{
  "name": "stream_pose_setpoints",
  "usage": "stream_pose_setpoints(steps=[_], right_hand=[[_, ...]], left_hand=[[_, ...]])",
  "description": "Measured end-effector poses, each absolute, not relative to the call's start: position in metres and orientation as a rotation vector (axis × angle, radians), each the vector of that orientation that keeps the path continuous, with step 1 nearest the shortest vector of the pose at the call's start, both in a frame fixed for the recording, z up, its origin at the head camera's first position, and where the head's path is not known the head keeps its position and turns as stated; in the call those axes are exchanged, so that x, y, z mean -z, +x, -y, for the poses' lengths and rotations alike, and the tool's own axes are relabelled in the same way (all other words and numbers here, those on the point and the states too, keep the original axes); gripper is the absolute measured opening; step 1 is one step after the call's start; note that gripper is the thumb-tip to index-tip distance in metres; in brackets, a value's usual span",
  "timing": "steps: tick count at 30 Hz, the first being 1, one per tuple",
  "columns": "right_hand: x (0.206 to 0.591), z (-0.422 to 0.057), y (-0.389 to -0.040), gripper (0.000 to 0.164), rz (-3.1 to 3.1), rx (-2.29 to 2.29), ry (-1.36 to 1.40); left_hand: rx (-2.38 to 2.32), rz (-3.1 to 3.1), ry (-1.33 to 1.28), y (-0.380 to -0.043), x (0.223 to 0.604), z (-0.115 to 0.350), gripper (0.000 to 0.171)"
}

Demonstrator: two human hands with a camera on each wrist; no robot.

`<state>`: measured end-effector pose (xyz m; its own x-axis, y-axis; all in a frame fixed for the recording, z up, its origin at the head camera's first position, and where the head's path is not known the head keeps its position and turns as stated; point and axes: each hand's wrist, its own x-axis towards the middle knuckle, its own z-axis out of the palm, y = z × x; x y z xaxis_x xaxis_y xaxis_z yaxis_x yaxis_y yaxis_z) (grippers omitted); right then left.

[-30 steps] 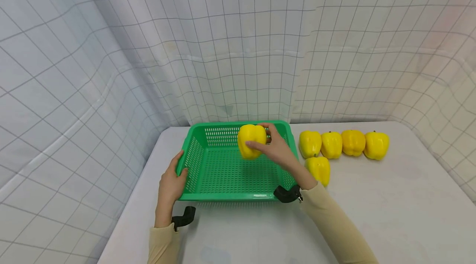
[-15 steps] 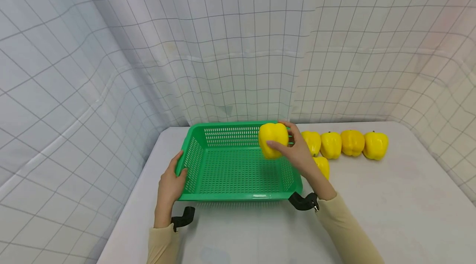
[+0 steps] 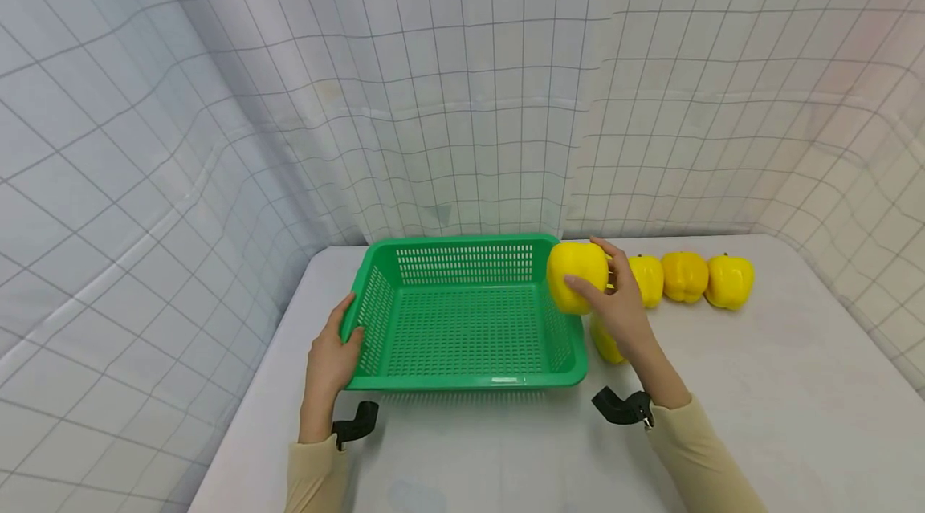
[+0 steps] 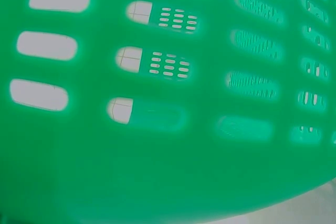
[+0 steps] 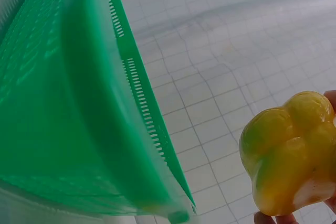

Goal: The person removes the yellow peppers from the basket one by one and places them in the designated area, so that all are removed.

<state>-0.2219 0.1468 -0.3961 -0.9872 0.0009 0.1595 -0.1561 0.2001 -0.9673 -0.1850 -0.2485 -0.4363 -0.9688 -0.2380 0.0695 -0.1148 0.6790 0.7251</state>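
Note:
A yellow bell pepper (image 3: 576, 276) is held up in my right hand (image 3: 620, 300), over the right rim of a green plastic basket (image 3: 462, 381). The right wrist view shows the same bell pepper (image 5: 289, 150) from below, with fingertips (image 5: 286, 219) along its side and the basket's wall (image 5: 94, 93) to the left. My left hand (image 3: 334, 356) grips the basket's left rim, thumb inside. In the left wrist view only the slotted basket wall (image 4: 157, 166) shows, close to the camera. The basket's floor is bare.
More yellow bell peppers stand right of the basket: one in the row (image 3: 648, 282), a deeper yellow one (image 3: 685, 277), and one at the row's end (image 3: 729, 282). Another pepper (image 3: 605, 340) sits nearer, partly hidden by my right hand. A gridded white curtain (image 3: 470, 95) hangs behind the table (image 3: 737, 384).
My right hand has carried the bell pepper rightward from above the basket's inside to its right rim. The left hand and the basket have stayed in place.

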Motion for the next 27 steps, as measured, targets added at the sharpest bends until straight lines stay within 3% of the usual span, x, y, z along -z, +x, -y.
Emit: stream_pose_setpoints(steps=[27], right_hand=[[0.435, -0.232, -0.206, 0.077, 2.299, -1.781, -0.284]], left_hand=[[1.162, 2.735, 0.278, -0.185, 0.437, 0.249, 0.056]])
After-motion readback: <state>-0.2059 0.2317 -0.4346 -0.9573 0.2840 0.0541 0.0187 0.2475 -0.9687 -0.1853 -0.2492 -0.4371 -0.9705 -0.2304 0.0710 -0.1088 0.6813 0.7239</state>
